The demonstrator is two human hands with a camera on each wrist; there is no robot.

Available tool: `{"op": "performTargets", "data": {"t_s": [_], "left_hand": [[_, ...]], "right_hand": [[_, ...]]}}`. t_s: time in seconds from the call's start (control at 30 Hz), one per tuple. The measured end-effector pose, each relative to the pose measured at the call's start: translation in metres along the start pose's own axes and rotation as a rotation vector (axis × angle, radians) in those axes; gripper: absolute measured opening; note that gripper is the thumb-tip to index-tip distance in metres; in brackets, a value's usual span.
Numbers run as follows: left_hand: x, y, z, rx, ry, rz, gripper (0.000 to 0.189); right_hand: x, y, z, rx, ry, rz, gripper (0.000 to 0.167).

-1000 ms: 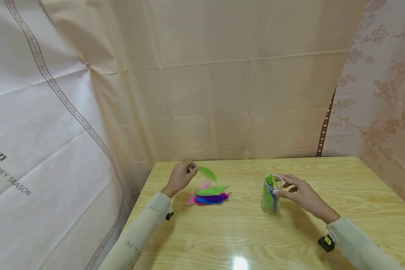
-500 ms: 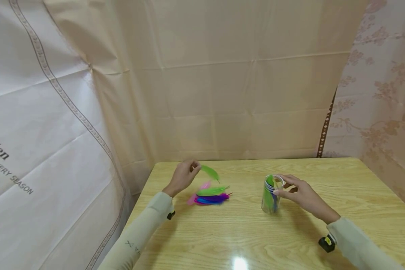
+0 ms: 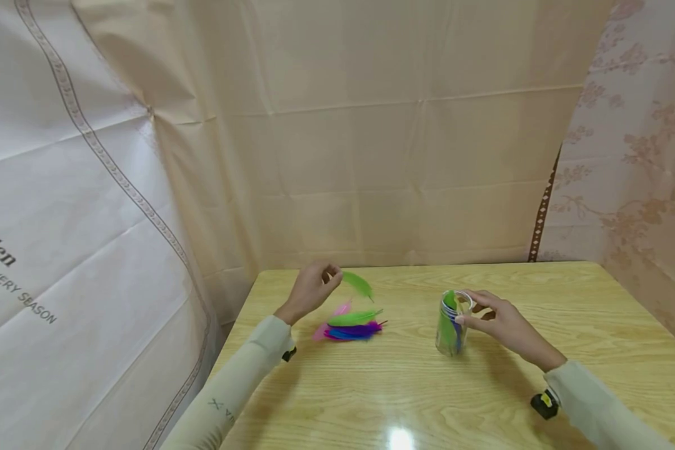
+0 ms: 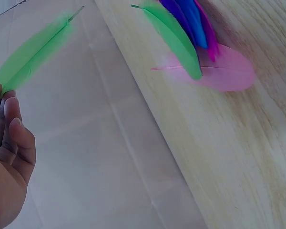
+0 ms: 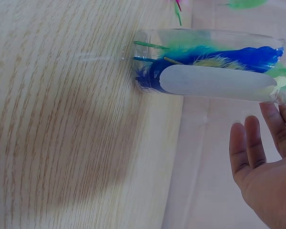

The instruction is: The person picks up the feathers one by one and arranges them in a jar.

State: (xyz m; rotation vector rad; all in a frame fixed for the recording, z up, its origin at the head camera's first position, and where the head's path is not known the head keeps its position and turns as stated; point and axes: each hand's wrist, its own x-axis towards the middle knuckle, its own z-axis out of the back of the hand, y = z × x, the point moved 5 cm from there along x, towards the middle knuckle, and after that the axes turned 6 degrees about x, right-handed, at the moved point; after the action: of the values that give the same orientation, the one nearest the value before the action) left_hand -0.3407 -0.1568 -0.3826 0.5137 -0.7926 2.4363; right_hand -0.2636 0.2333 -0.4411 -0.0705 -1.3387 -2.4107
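My left hand pinches a green feather by its soft end, and the bare quill points away to the right. In the left wrist view this feather is held clear of the tabletop. Below the hand lies a small pile of feathers: green, purple, blue, magenta and pink. On the right a clear jar stands upright and open at the top. Green, blue and yellowish feathers are inside it. My right hand grips the jar's rim between thumb and fingers.
The wooden table reaches back to a hanging beige cloth. A white printed cloth hangs at the left, and a floral one at the right. A pale oval label is on the jar.
My left hand has moved a little to the right and slightly up, carrying the green feather. My right hand and the jar have stayed in place.
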Motion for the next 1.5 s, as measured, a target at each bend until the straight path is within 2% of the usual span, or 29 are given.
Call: {"op": "performTargets", "data": {"t_s": [0.1, 0.33, 0.63, 0.93, 1.23, 1.5], "left_hand": [[0.002, -0.003, 0.001, -0.003, 0.005, 0.004, 0.01], [0.006, -0.011, 0.003, -0.031, -0.003, -0.037, 0.01], [0.008, -0.02, 0.003, -0.034, -0.005, -0.071, 0.01], [0.013, -0.032, 0.005, -0.023, -0.02, -0.102, 0.009], [0.016, -0.046, 0.005, -0.062, -0.034, -0.126, 0.011], [0.021, -0.06, 0.004, -0.12, 0.0, -0.158, 0.012]], "right_hand": [[0.0, 0.001, 0.0, 0.002, 0.004, 0.003, 0.063], [0.001, -0.002, 0.0, -0.001, -0.003, 0.007, 0.063], [-0.001, -0.007, -0.001, 0.002, -0.01, -0.021, 0.065], [0.0, -0.006, 0.0, -0.005, -0.013, -0.01, 0.065], [0.001, -0.006, 0.0, -0.002, -0.008, -0.009, 0.066], [0.001, -0.005, 0.0, 0.002, -0.012, -0.018, 0.066]]}}
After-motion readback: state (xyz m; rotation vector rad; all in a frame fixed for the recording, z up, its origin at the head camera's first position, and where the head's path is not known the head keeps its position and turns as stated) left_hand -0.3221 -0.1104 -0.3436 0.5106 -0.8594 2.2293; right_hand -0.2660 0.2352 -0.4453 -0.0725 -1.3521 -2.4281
